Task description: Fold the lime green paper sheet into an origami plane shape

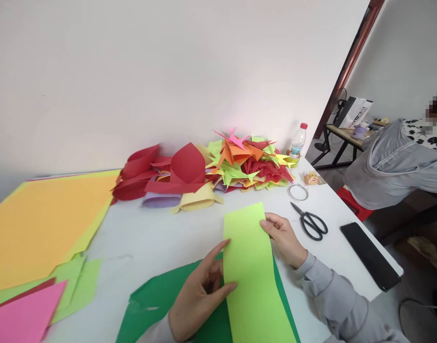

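Note:
A long strip of lime-green paper [250, 267] is held up in front of me, tilted over a dark green sheet [161, 286] on the white table. My right hand [284, 238] pinches its upper right edge, thumb on the front and fingers behind. At the left edge, my left hand [202, 290] grips the strip; its thumb lies on the front and the index fingertip touches the edge higher up. Its other fingers curl partly behind the paper. Black-handled scissors [313, 225] lie to the right of my right hand.
Folded paper shapes [236, 162] are heaped by the wall, with red curved ones [188, 166] beside them. Large coloured sheets [54, 224] lie left. A bottle [297, 143], a tape ring [297, 192], a small packet [311, 178] and a black phone [370, 255] are right. A person [390, 162] bends beyond.

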Available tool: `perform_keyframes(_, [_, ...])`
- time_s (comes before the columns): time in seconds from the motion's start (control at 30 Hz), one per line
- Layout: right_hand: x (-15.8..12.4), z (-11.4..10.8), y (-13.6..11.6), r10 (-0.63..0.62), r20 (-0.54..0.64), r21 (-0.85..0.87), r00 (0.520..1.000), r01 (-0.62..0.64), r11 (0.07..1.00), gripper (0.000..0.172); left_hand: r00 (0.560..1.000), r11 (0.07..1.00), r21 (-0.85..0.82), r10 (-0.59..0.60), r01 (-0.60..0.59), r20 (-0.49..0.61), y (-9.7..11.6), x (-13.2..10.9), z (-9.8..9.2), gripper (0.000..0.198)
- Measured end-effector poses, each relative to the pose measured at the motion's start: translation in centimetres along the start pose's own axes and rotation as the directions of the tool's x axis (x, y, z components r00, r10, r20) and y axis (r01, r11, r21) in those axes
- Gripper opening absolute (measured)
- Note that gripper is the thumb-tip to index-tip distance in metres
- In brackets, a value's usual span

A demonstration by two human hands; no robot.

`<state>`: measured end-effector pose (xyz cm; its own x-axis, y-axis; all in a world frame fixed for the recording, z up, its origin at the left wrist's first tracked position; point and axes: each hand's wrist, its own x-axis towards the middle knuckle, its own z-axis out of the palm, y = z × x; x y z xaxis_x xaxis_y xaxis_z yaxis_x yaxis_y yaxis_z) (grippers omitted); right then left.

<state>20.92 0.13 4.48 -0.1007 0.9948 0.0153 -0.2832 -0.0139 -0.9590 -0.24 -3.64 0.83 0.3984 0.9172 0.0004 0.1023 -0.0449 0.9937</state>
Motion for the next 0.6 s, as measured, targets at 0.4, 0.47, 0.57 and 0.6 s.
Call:
perform_keyframes(0.4, [0.6, -1.2, 1.4, -0.064, -0.072, -0.201, 0.995, 0.049, 0.978, 0.035, 0.989, 0.974, 0.198, 0.129, -0.113, -0.072, -1.1, 0.1, -0.3, 0.063])
perform_keyframes(0.47, [0.5, -1.1, 1.4, -0.07, -0.101, -0.241, 0.992, 0.044, 0.97, 0.039, 0.987, 0.978, 0.189, 0.109, -0.086, -0.116, -1.2, 0.3, -0.2, 0.06])
perform_keyframes(0.57, [0.0, -0.4, 1.4, -0.036, -0.11, -0.261, 0.993, 0.006, 0.965, 0.043, 0.988, 0.989, 0.146, 0.053, -0.031, -0.145, -1.2, 0.4, 0.1, 0.057])
perform_keyframes(0.6, [-0.3, -0.1, 1.4, -0.015, -0.106, -0.261, 0.994, -0.013, 0.965, 0.044, 0.99, 0.992, 0.127, 0.032, -0.014, -0.141, -1.1, 0.4, 0.2, 0.058])
